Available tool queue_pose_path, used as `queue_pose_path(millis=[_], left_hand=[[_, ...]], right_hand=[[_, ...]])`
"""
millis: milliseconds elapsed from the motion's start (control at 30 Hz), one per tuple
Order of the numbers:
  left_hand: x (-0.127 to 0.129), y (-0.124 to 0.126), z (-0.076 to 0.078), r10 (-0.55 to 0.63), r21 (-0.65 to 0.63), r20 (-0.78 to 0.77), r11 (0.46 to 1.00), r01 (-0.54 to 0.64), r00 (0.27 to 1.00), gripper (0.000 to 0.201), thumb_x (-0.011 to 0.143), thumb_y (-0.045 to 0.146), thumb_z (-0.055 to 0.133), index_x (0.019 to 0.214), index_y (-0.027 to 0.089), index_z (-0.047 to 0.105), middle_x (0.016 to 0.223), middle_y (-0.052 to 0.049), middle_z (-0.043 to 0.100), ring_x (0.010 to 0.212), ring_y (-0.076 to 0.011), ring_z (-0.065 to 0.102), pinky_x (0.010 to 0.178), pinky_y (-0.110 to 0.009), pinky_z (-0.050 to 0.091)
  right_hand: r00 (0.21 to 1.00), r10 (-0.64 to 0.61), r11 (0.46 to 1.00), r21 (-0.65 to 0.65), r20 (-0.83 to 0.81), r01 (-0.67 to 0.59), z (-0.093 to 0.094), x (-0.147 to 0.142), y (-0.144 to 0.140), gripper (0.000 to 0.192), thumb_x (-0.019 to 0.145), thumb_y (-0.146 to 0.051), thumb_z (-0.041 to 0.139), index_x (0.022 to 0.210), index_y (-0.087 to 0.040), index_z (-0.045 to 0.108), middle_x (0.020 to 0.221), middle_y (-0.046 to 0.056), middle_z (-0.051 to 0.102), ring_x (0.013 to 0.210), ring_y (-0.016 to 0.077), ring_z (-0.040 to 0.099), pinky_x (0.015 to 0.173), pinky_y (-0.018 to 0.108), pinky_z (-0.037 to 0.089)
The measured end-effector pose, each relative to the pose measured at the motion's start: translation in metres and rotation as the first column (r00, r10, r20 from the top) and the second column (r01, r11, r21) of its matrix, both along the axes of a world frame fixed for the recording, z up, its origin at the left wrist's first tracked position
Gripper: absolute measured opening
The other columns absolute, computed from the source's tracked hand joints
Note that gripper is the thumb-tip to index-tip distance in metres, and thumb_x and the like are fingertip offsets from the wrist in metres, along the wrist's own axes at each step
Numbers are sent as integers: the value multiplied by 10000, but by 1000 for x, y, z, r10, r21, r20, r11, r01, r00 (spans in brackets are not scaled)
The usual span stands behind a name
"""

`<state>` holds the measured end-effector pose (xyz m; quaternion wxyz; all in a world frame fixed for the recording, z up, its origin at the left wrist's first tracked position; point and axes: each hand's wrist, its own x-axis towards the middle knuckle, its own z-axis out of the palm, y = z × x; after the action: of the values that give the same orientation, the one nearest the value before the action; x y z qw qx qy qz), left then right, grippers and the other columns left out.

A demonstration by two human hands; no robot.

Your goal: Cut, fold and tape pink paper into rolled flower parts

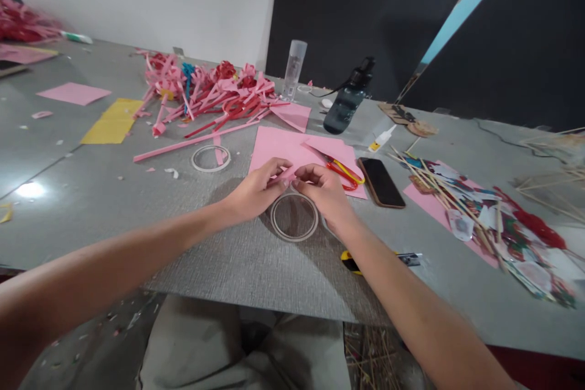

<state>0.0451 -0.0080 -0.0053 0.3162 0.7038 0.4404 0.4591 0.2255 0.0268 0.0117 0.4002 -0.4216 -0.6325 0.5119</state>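
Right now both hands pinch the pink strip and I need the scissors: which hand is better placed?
Probably the right hand: the scissors lie just beyond it on the pink paper; the left hand would cross over.

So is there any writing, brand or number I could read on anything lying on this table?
None can be read.
Glue bottle: label too small to read.
Printed cutouts at the right: blurred, no legible words.
Phone: screen dark, no text.
Dark bottle and clear tube: no label visible.
Pink strip between both hands: blank.
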Motion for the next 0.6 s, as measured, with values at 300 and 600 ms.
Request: queue_pose_path(millis=[300, 600], left_hand=[[1, 0, 2, -40, -127, 158, 990, 60, 987, 275, 965, 329, 564, 1194, 176, 570, 889, -36, 667, 781, -126, 615, 700, -242, 472], [-1, 2, 8, -1, -306, 314, 946, 103, 950, 286, 799, 163, 658, 1080, 156, 607, 832, -28, 684, 686, -116, 616, 599, -221, 444]], right_hand=[[998, 54, 999, 6, -28, -54, -4, 0, 2, 287, 699, -256, 787, 936, -207, 633, 812, 1, 656, 728, 143, 602, 664, 282, 448], [994, 105, 994, -20, -31, -106, 1, -2, -3, 339, 700, -317, 817, 959, -235, 615, 807, -10, 657, 703, 142, 599, 636, 274, 451]])
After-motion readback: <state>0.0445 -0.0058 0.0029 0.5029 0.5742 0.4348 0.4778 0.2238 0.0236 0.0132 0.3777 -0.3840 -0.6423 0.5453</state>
